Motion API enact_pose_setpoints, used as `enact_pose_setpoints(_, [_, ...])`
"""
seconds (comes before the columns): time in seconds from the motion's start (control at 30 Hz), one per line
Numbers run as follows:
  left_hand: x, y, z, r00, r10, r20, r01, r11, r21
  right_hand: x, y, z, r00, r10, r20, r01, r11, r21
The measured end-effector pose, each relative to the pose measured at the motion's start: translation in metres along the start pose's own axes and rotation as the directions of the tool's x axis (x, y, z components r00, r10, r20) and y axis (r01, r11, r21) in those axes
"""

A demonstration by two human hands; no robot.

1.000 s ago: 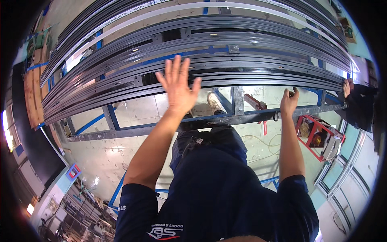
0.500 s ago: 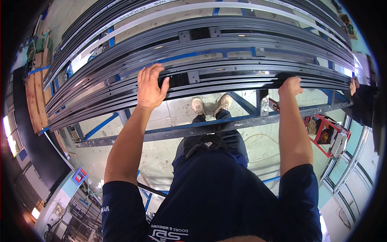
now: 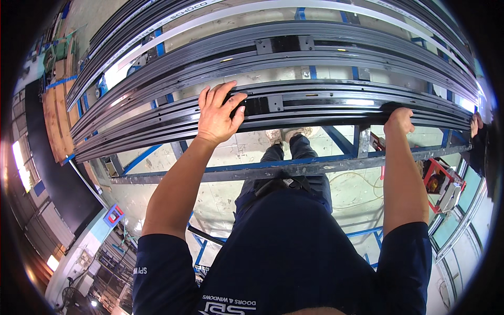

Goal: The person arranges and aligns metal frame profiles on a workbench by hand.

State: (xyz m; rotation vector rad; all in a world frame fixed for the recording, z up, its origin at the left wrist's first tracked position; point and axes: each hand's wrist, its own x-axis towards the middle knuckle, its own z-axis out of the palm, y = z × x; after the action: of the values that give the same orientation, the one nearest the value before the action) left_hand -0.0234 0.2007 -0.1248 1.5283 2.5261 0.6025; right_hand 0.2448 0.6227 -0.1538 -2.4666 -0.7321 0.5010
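A long dark grey aluminium profile (image 3: 336, 107), with grooves along it, lies crosswise on a metal rack in front of me. My left hand (image 3: 218, 118) rests on it with fingers spread, beside a black section and a small dark plate (image 3: 275, 103). Farther right, my right hand (image 3: 400, 122) has its fingers curled round the profile's near edge; their tips are partly hidden. At the far right end another person's hand (image 3: 476, 125) touches the profile.
A similar profile (image 3: 210, 64) lies just beyond, and more with white strips (image 3: 252, 8) lie farther off. The rack's front beam (image 3: 294, 169) crosses before my waist. Wooden boards (image 3: 58, 123) stand left; a red-framed item (image 3: 441, 186) sits right.
The view has shifted, so the scene sits farther right. My left hand's fingers are spread wider on the profile. My right hand stays at the near edge.
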Motion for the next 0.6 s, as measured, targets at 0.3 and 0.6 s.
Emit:
enact_pose_setpoints(0.3, [0.001, -0.002, 0.002, 1.0, 0.0, 0.006, 0.0, 1.0, 0.014, -0.008, -0.006, -0.002, 1.0, 0.016, -0.021, -0.016, 1.0, 0.0])
enact_pose_setpoints(0.6, [-0.001, 0.001, 0.0, 1.0, 0.003, -0.001, -0.003, 1.0, 0.013, -0.028, -0.007, -0.011, 1.0, 0.003, 0.019, -0.003, 1.0, -0.031])
